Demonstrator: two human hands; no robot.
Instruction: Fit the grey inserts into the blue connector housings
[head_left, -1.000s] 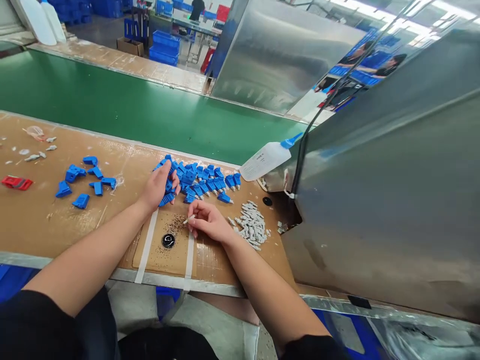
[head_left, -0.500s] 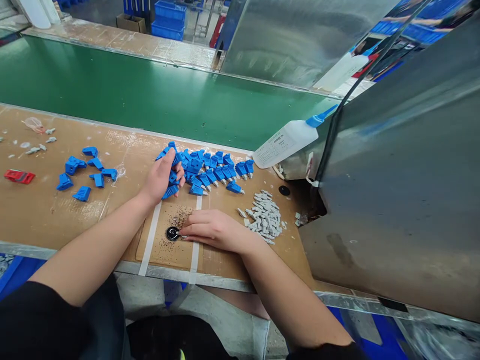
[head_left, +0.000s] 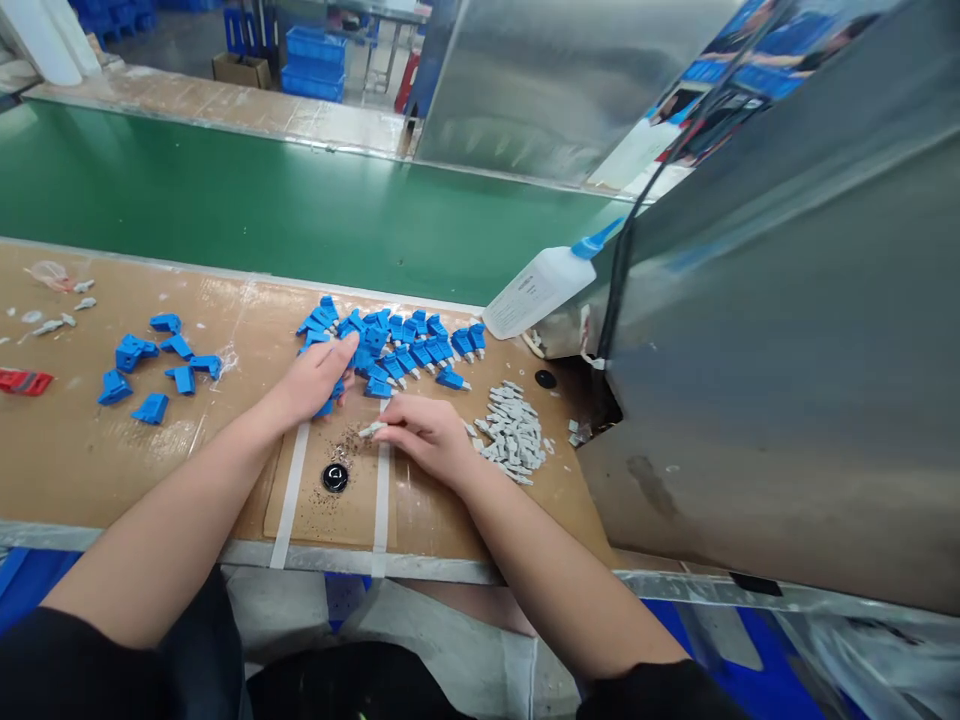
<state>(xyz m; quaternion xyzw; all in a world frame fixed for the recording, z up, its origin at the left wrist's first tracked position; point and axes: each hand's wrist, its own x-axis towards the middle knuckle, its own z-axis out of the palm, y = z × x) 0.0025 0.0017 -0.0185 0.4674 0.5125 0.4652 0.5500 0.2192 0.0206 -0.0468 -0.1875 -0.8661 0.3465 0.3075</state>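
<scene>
My right hand [head_left: 427, 435] pinches a small light-grey plastic piece [head_left: 370, 430] between thumb and fingertips, its free end pointing left. Just below that piece lies a small round black dish [head_left: 334, 478] with a glossy inside, dark specks scattered around it. My left hand [head_left: 316, 380] is closed at the left end of a heap of blue plastic parts [head_left: 373, 340], fingers curled around a blue part that is mostly hidden. Several blue parts in the heap's right half have grey tips sticking out. A pile of loose grey pieces [head_left: 514, 435] lies right of my right hand.
A white bottle with a blue nozzle [head_left: 536, 292] leans at the back right beside a metal panel [head_left: 750, 380]. More blue parts [head_left: 151, 408] and a red part [head_left: 24, 381] lie at left. Behind the cardboard-covered table runs a green belt [head_left: 225, 210].
My right hand has lifted the grey piece away from the black dish, up towards my left hand. My left hand stays by the blue parts, turned slightly. The camera view has shifted a little.
</scene>
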